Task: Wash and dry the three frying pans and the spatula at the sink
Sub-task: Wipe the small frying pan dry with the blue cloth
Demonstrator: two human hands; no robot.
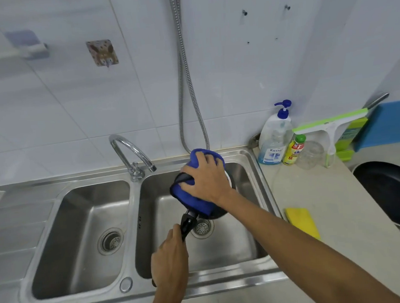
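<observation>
While the left hand (169,255) grips the black handle of a small frying pan (187,223), the right hand (205,177), just beyond it, curls its fingers over a blue cloth (190,197) and holds it wrapped against the pan's body. Both hands hold the pan up over the right-hand basin of a stainless steel sink (133,215). The sink sits in a pale stone counter (340,212) against a wall of white tiles (72,101).

The sink has two basins, each with one round drain, the nearer drain (202,227) directly under the held pan. One curved chrome tap (130,153) stands left of the right hand, and one metal shower hose (184,81) hangs down the wall beyond it.

Two frying pans are in view. The second, a large dark pan (391,190), lies on the counter far right of the right forearm. One yellow sponge (302,222) lies between that pan and the forearm. Beyond them, by the wall, stand two bottles, a pump soap bottle (275,139) and a yellow bottle with a green cap (294,149). Beside these are one clear jar (310,154) and one green-and-white squeegee (330,130). Two stick-on hooks (102,53) are on the tiles up left.
</observation>
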